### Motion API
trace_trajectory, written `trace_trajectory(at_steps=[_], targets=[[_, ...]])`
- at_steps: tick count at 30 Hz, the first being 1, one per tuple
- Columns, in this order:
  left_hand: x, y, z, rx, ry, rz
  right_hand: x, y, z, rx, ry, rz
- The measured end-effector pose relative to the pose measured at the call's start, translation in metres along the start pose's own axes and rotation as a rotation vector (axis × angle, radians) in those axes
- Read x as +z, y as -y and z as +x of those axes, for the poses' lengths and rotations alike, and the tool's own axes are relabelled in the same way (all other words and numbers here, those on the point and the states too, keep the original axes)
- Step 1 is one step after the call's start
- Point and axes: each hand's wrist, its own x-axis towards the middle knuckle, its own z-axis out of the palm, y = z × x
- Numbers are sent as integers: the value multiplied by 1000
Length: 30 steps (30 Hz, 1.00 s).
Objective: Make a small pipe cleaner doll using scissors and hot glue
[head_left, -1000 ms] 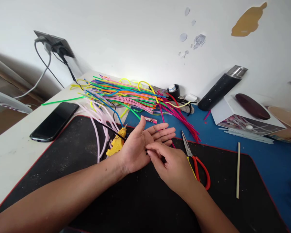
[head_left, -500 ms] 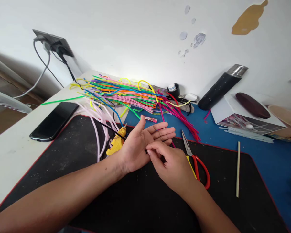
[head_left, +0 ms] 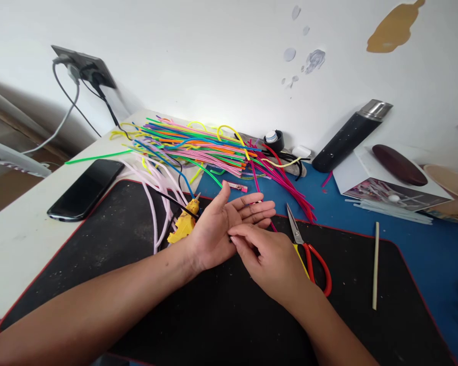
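Holding the left hand (head_left: pixel 220 224) spread and still, mid-frame, helps the right hand (head_left: pixel 273 259), its grip pressed together; whether it pinches anything, I can't tell.

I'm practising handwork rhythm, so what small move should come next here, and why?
Probably lift the right hand away: its fingertips are pinched together over the left hand, which is open and upturned. Whether they grip anything is too small to tell.
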Motion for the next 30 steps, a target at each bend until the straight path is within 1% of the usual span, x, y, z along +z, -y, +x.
trace_trajectory(at_steps=[5, 9, 13, 17, 20, 22, 26, 28, 30], targets=[[1, -1, 0, -4, -15, 14, 0, 1, 1, 29, 16, -10], [-1, -1, 0, 1, 17, 11, 1, 2, 0, 81, 2, 19], [-4, -1, 0, 4, 39, 9, 2, 3, 0, 79, -18, 15], [-4, 0, 0, 5, 33, 9, 2, 3, 0, 79, -24, 9], [-1, -2, -1, 0, 15, 17, 1, 3, 0, 110, -37, 66], [1, -5, -2, 10, -7, 35, -2, 2, 0, 148, -73, 133], [-2, -11, 2, 98, -57, 109, -11, 1, 4, 199, -213, 224], [-5, -13, 6, 168, -57, 178, -15, 0, 7, 220, -251, 260], [-8, -13, 10, 250, -36, 263, -17, -1, 8, 244, -263, 304]])
